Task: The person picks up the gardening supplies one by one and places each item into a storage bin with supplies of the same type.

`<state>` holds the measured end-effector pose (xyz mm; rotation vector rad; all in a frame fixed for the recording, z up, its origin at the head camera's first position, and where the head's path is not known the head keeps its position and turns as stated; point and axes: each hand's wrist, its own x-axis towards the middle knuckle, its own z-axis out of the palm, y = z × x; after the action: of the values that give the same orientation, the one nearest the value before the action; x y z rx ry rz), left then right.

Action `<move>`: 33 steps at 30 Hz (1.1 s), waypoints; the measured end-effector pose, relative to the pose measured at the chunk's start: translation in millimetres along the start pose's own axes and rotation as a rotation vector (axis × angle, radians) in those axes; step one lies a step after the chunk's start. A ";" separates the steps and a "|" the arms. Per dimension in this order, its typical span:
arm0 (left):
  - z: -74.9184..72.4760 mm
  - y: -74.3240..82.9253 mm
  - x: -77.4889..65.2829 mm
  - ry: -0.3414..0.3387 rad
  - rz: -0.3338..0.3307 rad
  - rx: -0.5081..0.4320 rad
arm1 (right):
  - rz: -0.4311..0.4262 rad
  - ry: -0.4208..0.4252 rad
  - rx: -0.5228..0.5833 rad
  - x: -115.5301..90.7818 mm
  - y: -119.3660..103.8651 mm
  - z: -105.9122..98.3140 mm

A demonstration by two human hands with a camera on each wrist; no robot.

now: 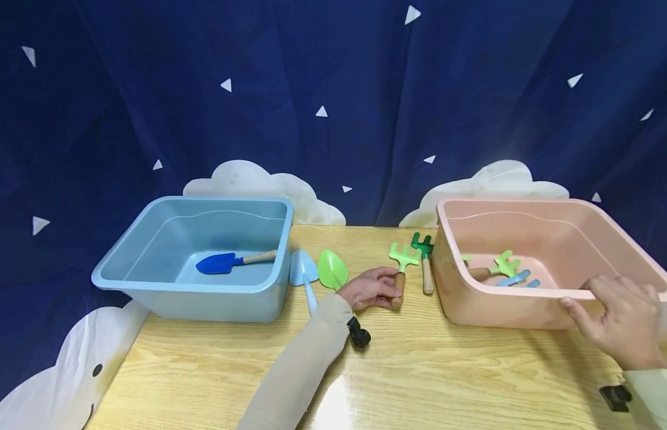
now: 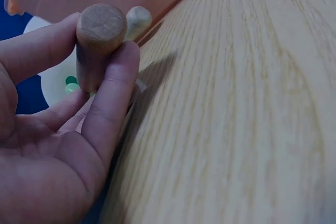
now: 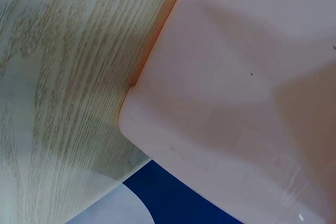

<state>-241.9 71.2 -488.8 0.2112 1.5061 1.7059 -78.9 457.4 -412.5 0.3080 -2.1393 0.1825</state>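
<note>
My left hand (image 1: 371, 288) pinches the brown wooden handle of a light green toy hand rake (image 1: 405, 255), whose tines point away toward the back. In the left wrist view, thumb and fingers press on both sides of the handle's round end (image 2: 102, 24). At the right, my right hand (image 1: 620, 316) grips the near rim of a pink basin (image 1: 526, 307), fingers over the edge and thumb outside. That hand is out of the right wrist view, which shows the basin's outer wall (image 3: 210, 103). Inside the basin lie another light green rake (image 1: 506, 263) and light blue pieces (image 1: 515, 278).
A dark green rake (image 1: 422, 243) lies between the held rake and the pink basin. Left of my left hand are a green shovel (image 1: 332, 269) and a light blue shovel (image 1: 303, 267). A blue basin (image 1: 204, 301) holds a blue trowel (image 1: 216, 263). Behind hangs a dark blue curtain (image 1: 279, 137).
</note>
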 end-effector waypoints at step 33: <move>-27.3 72.6 -24.5 0.066 0.072 0.183 | -0.009 0.000 -0.002 -0.4 1.0 0.0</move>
<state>-276.4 39.2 -422.6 0.3115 1.7239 1.6444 -78.9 458.4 -412.9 0.3163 -2.1380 0.1757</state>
